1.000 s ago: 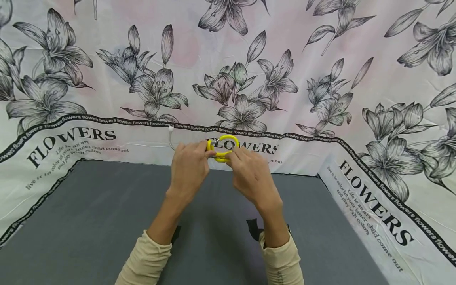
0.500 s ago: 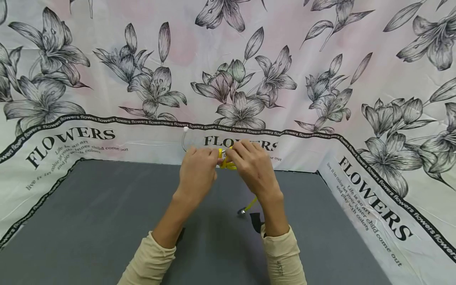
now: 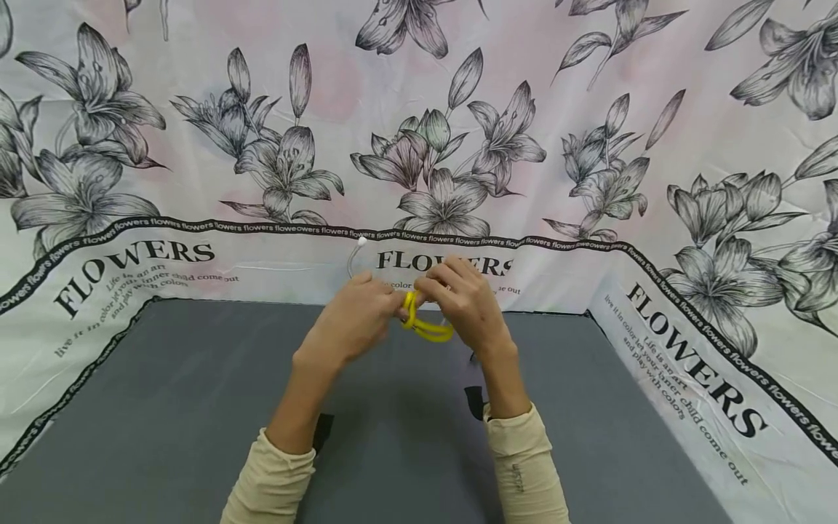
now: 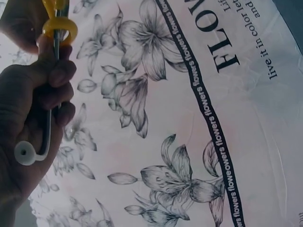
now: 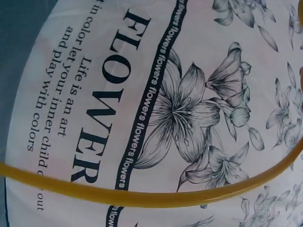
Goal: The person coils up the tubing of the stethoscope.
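A stethoscope with yellow tubing (image 3: 432,333) is held up over the far part of the table, between both hands. My left hand (image 3: 350,316) grips its metal ear tubes (image 4: 49,127); a white ear tip (image 4: 24,152) sticks out below the fist in the left wrist view. Just past these fingers, the yellow tubing (image 4: 71,28) wraps round the metal in a loop. My right hand (image 3: 471,302) pinches the tubing close to that loop, with curled fingers. One length of yellow tubing (image 5: 165,199) sweeps across the right wrist view. The chest piece is hidden.
A dark grey table (image 3: 216,407) lies beneath the hands. Behind it and along the sides stands a white cloth backdrop (image 3: 419,145) printed with flowers and lettering. Black straps (image 3: 474,402) show by the wrists, above beige sleeves (image 3: 530,466).
The right hand's yellow loop has been drawn down and tightened round the metal tubes. The white ear tip has swung right. The chest piece, seen dangling half a second ago, is out of sight.
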Tool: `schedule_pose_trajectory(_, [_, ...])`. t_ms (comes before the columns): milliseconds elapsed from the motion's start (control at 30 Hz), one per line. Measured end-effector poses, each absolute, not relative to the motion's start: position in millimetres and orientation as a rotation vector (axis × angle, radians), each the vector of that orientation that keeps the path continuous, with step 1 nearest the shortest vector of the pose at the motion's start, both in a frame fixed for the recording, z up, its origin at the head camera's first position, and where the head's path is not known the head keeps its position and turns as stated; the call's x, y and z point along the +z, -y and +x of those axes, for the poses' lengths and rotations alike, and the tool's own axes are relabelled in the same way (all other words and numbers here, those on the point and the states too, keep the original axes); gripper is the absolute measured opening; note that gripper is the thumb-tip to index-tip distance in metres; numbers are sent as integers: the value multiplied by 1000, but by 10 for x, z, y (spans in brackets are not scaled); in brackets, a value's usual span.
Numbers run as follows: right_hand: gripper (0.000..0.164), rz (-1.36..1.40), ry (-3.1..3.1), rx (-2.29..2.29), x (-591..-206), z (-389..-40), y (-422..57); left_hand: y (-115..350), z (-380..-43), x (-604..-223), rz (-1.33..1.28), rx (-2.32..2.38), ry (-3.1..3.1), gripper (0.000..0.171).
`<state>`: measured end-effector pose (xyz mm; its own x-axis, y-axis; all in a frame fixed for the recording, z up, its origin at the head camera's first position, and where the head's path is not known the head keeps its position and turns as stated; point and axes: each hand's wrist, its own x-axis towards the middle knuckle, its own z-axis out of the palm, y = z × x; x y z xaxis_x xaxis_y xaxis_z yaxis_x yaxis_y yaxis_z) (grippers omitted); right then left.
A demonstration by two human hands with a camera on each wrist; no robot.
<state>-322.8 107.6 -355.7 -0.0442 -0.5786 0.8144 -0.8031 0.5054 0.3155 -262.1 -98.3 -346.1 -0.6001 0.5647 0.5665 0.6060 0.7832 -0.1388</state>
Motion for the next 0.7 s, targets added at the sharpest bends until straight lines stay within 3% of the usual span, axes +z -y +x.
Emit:
schedule_pose_trajectory(133, [19,1257,1769,410,-3514,-3232,-1137,1031,-2649,-3461,-995,-165,2320,17])
schedule_pose_trajectory(433, [6,1524,1927,1081,-3457,-3249,-1379,1011,-2668,-3455,-1236,-349,2180,15])
schedule_pose_trajectory(600, [19,1649,1891,1237,-3487,-3310,-1428,970,-2651,-3437,-1272,-503,2140,17])
schedule_pose_trajectory(700, [24,1585,1927,1303,-3518,-3294,-1416,947,-2632,-3448,-1209,-574,2152,20])
